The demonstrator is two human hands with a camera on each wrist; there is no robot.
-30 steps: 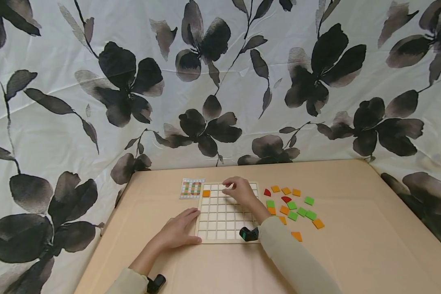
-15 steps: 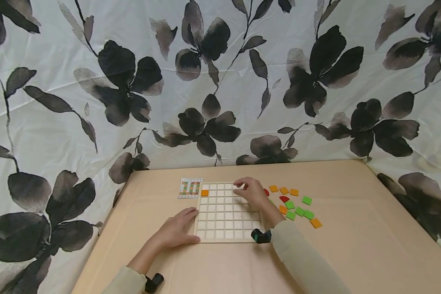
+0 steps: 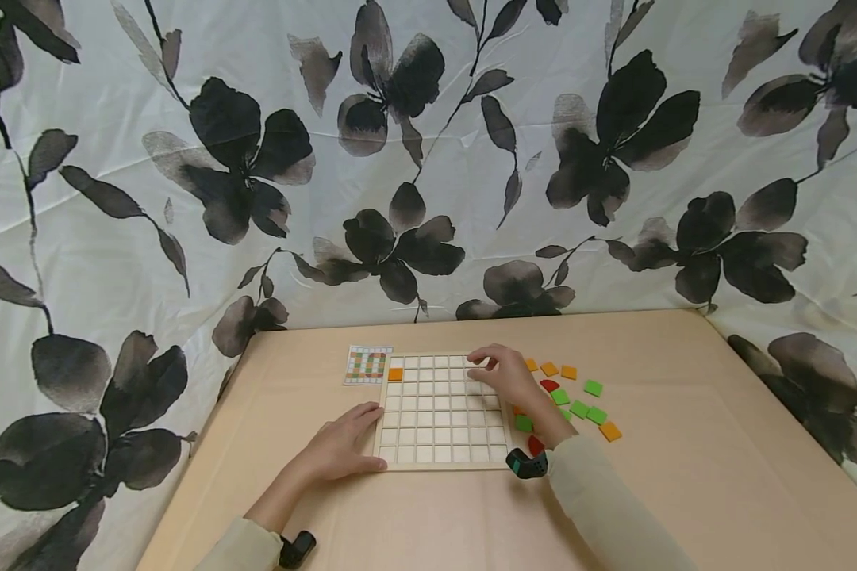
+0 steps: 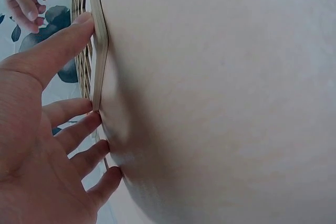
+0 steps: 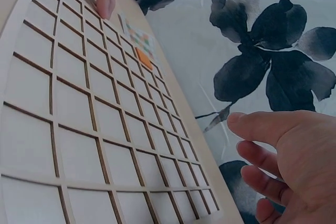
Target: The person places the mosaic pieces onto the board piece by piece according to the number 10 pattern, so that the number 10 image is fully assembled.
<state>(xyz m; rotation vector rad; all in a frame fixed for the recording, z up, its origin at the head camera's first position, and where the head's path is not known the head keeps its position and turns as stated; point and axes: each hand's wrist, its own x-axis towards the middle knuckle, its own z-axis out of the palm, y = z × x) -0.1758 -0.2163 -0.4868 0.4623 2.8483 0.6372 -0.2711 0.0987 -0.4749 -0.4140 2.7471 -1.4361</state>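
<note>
A pale wooden grid board (image 3: pixel 428 434) with white square cells lies on the table. One orange square tile (image 3: pixel 396 374) sits in a cell near its upper left corner. My left hand (image 3: pixel 343 446) rests against the board's left edge; in the left wrist view its thumb and fingertips touch the wooden rim. Over the board's upper right side hovers my right hand (image 3: pixel 507 379), fingers loosely bent, apart from the cells. The right wrist view shows nothing between that thumb and the fingers. Part of the board's right edge is hidden by this hand and forearm.
Loose green tiles (image 3: pixel 579 409), orange tiles (image 3: pixel 610 431) and red rounded pieces (image 3: pixel 536 445) are scattered right of the board, some behind the right arm. A small card with a coloured grid pattern (image 3: pixel 367 365) lies by the board's upper left. Behind the table hangs a flowered cloth (image 3: pixel 400 159).
My right hand has moved to the right across the top of the board, toward its right edge. The left hand has stayed at the left edge, and the orange tile remains in its cell.
</note>
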